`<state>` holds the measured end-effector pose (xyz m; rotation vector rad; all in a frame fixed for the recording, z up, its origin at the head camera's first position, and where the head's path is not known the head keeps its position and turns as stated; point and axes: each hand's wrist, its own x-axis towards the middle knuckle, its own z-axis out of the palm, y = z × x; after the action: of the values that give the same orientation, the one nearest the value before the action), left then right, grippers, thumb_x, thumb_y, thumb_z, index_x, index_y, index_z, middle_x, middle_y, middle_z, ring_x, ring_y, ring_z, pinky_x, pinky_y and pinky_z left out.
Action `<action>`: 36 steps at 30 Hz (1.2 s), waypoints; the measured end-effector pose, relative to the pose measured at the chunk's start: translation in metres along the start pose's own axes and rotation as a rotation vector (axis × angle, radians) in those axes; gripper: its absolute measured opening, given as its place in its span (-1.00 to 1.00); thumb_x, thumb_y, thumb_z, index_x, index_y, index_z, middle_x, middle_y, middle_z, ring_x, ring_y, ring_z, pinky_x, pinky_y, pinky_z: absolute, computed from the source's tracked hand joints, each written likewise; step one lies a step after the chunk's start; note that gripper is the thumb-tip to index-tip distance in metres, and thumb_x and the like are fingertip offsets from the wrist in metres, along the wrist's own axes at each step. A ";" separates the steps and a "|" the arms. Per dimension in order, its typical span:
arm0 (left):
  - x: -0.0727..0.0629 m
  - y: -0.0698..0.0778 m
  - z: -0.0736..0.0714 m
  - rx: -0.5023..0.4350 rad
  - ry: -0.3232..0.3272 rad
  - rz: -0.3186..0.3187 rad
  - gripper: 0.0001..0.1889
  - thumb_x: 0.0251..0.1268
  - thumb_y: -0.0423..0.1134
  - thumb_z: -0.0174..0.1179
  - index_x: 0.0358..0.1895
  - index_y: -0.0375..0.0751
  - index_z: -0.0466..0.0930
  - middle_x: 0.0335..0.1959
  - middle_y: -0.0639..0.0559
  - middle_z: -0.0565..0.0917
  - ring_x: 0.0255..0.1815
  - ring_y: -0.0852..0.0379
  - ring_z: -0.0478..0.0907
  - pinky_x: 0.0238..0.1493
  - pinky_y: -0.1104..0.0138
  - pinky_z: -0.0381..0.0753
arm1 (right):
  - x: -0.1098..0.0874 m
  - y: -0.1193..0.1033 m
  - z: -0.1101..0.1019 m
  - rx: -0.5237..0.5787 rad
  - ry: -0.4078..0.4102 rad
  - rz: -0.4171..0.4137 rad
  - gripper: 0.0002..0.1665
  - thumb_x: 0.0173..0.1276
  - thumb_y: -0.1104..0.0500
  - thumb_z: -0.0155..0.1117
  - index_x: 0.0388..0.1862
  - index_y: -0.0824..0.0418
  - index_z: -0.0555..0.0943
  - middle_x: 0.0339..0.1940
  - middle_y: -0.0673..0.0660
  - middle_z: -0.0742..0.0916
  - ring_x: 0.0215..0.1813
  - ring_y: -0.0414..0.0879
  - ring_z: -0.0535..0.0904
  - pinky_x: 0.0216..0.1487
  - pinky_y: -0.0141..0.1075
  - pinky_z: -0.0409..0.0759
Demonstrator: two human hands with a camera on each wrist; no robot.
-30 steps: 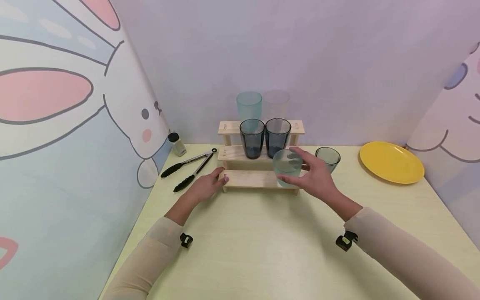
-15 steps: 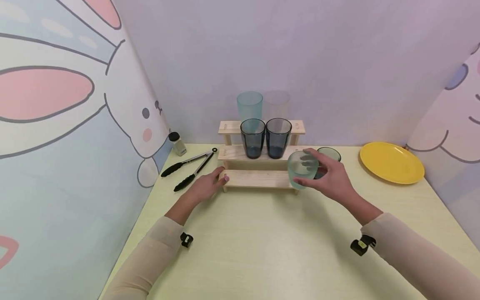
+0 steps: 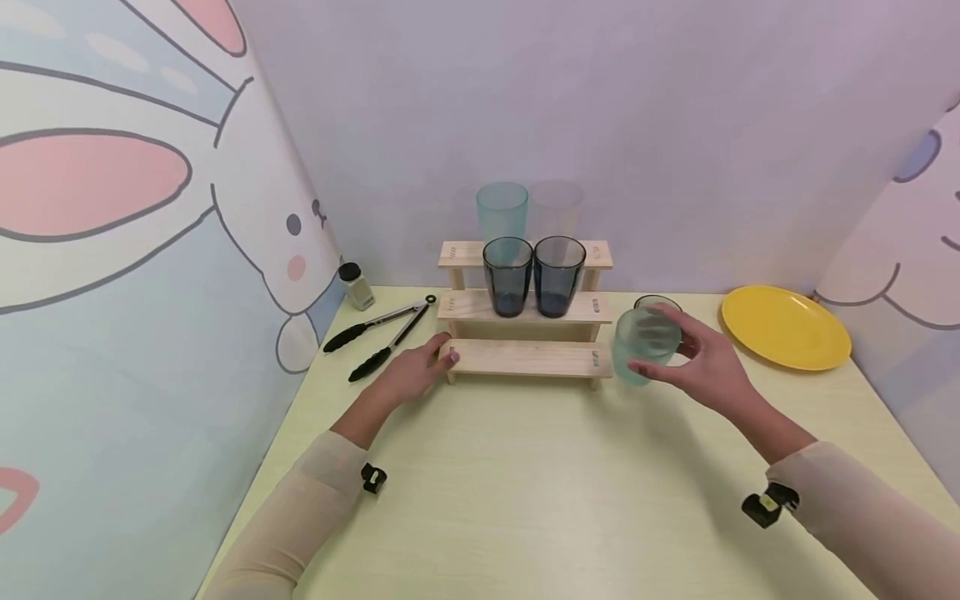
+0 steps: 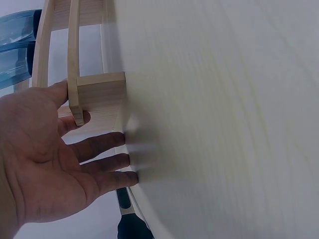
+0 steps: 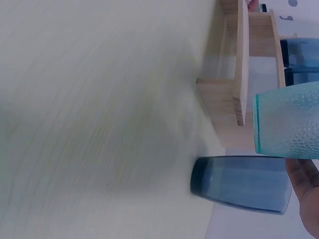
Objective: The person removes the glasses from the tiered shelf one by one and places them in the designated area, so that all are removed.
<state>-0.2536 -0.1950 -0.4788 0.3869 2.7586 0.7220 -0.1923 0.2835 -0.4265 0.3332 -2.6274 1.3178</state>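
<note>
In the head view my right hand [image 3: 708, 362] grips a pale green textured drinking glass [image 3: 647, 337], held up just right of the wooden tiered rack [image 3: 525, 358]. The same glass [image 5: 286, 119] shows its bumpy side in the right wrist view, fingers partly cut off by the frame. Behind it stands a dark grey-blue glass [image 5: 244, 181] on the table. My left hand [image 4: 55, 154] pinches the end of the rack's lowest board between thumb and index finger, the other fingers stretched toward the tabletop. Two dark glasses [image 3: 508, 279] stand on the middle tier.
On the top tier are a light blue glass [image 3: 502, 210] and a clear one [image 3: 557, 208]. Black-handled tongs [image 3: 382, 333] and a black-capped jar [image 3: 356, 287] lie left of the rack. A yellow plate [image 3: 785, 327] rests at the right, near the wall.
My right hand has carried the pale green glass rightward from over the lowest tier, past the rack's end, in front of the dark glass. My left hand stays at the rack.
</note>
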 end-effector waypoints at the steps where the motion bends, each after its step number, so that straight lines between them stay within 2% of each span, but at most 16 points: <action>1: 0.000 0.000 0.000 -0.002 0.001 0.000 -0.22 0.82 0.31 -0.13 0.83 -0.03 0.09 0.55 -0.41 0.56 0.47 -0.39 0.63 0.44 -0.21 0.59 | -0.001 0.002 -0.003 -0.004 -0.004 0.008 0.10 0.14 0.13 0.86 0.65 -0.08 0.52 0.43 0.22 0.68 0.06 -0.48 0.62 0.07 -0.73 0.55; 6: 0.001 0.000 0.001 -0.011 0.003 0.007 -0.21 0.81 0.33 -0.12 0.83 -0.03 0.10 0.53 -0.40 0.58 0.46 -0.39 0.63 0.43 -0.22 0.59 | -0.009 0.018 -0.017 -0.017 -0.010 0.058 0.12 0.19 0.10 0.84 0.70 -0.08 0.48 0.48 0.15 0.63 0.06 -0.59 0.59 0.03 -0.72 0.57; 12: 0.000 0.001 0.001 -0.014 0.003 0.002 -0.21 0.81 0.32 -0.12 0.83 -0.04 0.09 0.59 -0.39 0.53 0.53 -0.40 0.57 0.49 -0.24 0.54 | -0.014 0.037 -0.031 -0.006 0.030 0.056 0.06 0.19 0.16 0.83 0.65 0.01 0.52 0.25 -0.20 0.67 0.02 -0.61 0.64 0.01 -0.71 0.60; 14: -0.001 0.001 0.001 -0.018 0.001 -0.007 -0.20 0.80 0.34 -0.13 0.83 -0.03 0.08 0.61 -0.38 0.51 0.55 -0.41 0.55 0.51 -0.25 0.52 | -0.015 0.043 -0.035 -0.007 0.043 0.067 0.05 0.20 0.18 0.82 0.64 0.03 0.52 0.20 -0.25 0.65 0.01 -0.61 0.64 -0.01 -0.72 0.60; 16: -0.001 0.001 0.001 -0.017 0.000 -0.009 -0.19 0.80 0.35 -0.14 0.84 -0.02 0.07 0.61 -0.37 0.51 0.56 -0.40 0.55 0.52 -0.25 0.52 | -0.015 0.049 -0.039 -0.016 0.051 0.087 0.05 0.22 0.17 0.81 0.66 0.05 0.50 0.20 -0.24 0.63 0.01 -0.64 0.61 -0.02 -0.73 0.58; 20: -0.001 0.002 0.001 -0.016 0.000 -0.009 -0.20 0.80 0.34 -0.13 0.84 -0.01 0.07 0.60 -0.36 0.52 0.55 -0.40 0.55 0.51 -0.25 0.52 | -0.016 0.060 -0.046 -0.042 0.054 0.141 0.08 0.27 0.10 0.79 0.71 0.04 0.44 0.32 -0.08 0.59 0.02 -0.67 0.52 -0.04 -0.75 0.56; 22: -0.002 0.003 0.001 -0.013 0.000 -0.005 -0.21 0.81 0.33 -0.14 0.83 -0.02 0.07 0.60 -0.36 0.53 0.55 -0.40 0.56 0.51 -0.25 0.52 | -0.016 0.065 -0.048 -0.047 0.062 0.159 0.08 0.28 0.06 0.78 0.72 0.01 0.43 0.32 -0.09 0.62 0.02 -0.67 0.53 -0.02 -0.77 0.54; 27: -0.002 0.004 0.000 -0.017 -0.004 -0.015 -0.21 0.81 0.33 -0.14 0.84 -0.01 0.07 0.61 -0.36 0.52 0.56 -0.40 0.55 0.52 -0.25 0.52 | -0.013 0.080 -0.052 -0.035 0.100 0.174 0.05 0.29 0.01 0.78 0.69 0.00 0.45 0.19 -0.33 0.71 0.04 -0.67 0.59 0.04 -0.81 0.49; 36: -0.002 0.002 0.001 -0.016 0.003 -0.013 -0.19 0.80 0.35 -0.14 0.83 -0.02 0.08 0.59 -0.37 0.54 0.53 -0.40 0.57 0.49 -0.24 0.54 | -0.001 0.100 -0.050 -0.040 0.087 0.219 0.06 0.37 -0.10 0.71 0.73 0.01 0.38 0.34 -0.09 0.73 0.05 -0.68 0.56 0.01 -0.78 0.51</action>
<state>-0.2511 -0.1935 -0.4786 0.3641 2.7539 0.7421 -0.2162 0.3823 -0.4733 -0.0183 -2.6732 1.3061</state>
